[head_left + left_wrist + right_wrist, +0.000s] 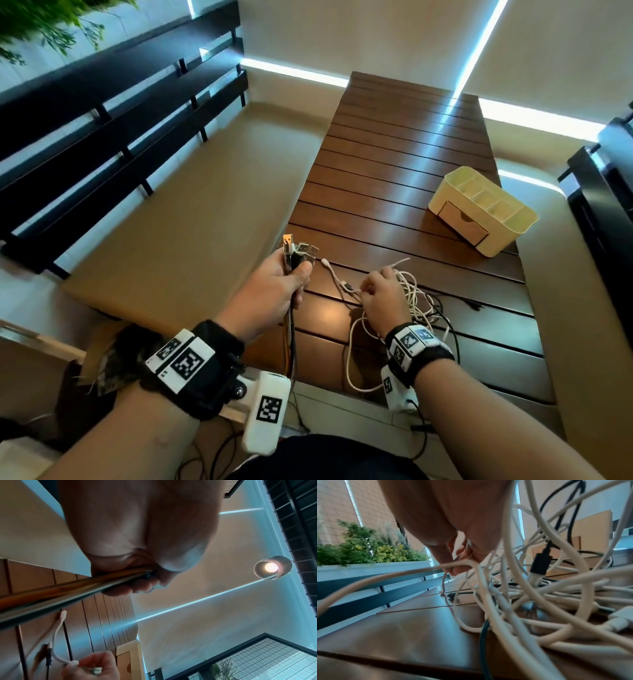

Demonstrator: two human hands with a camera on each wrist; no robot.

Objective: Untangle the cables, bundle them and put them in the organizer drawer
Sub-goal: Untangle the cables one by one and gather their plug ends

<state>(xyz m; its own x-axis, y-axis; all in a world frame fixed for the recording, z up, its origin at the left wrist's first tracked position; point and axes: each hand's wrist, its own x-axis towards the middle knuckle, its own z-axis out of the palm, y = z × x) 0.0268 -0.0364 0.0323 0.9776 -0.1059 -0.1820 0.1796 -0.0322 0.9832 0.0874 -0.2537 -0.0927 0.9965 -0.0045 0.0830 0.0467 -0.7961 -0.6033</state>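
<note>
My left hand point(284, 287) grips a bunch of cable ends point(298, 253), USB plugs sticking up above the fist, the cords point(51, 595) hanging down past the table's near edge. My right hand point(380, 294) rests low on the table and pinches a white cable point(460, 562) at the edge of a tangled pile of white and black cables point(418, 305). A loose white connector point(324, 263) lies between the hands. The cream organizer point(486, 209) stands at the right of the table, its drawer point(462, 222) closed.
The slatted brown table point(404, 164) runs away from me. Dark railings point(120, 120) line the left side, with a planter of green shrubs point(368, 547) beyond. A dark bench frame point(603, 205) is at the right. More cords trail on the floor point(212, 455) near my legs.
</note>
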